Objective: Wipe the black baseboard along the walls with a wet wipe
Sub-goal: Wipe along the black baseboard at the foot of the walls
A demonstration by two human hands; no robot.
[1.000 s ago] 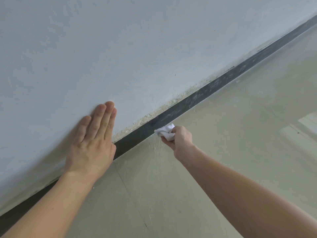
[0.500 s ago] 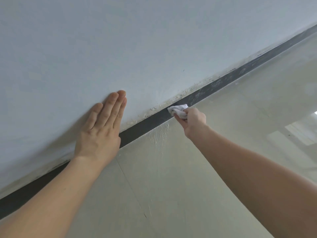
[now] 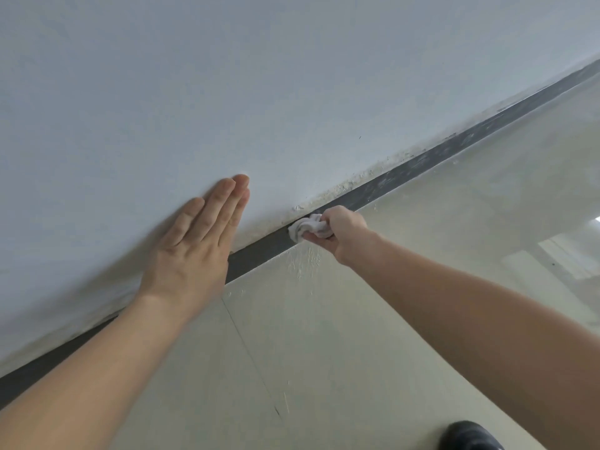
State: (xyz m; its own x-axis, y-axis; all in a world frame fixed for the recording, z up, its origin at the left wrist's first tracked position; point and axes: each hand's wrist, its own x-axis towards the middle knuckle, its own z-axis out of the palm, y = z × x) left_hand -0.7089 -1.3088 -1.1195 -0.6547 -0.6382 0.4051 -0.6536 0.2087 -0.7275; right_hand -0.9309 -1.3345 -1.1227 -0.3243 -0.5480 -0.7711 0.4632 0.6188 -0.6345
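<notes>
A black baseboard [image 3: 431, 157] runs diagonally from the lower left to the upper right, between the white wall and the pale floor. My right hand [image 3: 341, 233] grips a crumpled white wet wipe [image 3: 306, 227] and presses it against the baseboard near the middle of the view. My left hand [image 3: 198, 245] lies flat on the wall with straight fingers, just left of the wipe and above the baseboard. The baseboard's stretch to the right of the wipe looks dusty and streaked.
The white wall [image 3: 259, 76] has flaking plaster along its bottom edge [image 3: 350, 183]. The pale floor [image 3: 373, 336] carries white specks near the wipe and a thin seam line. A black shoe tip [image 3: 472, 436] shows at the bottom right.
My right hand slid the wipe along the baseboard to the upper right, then back a little to the left. My left hand stayed flat on the wall.
</notes>
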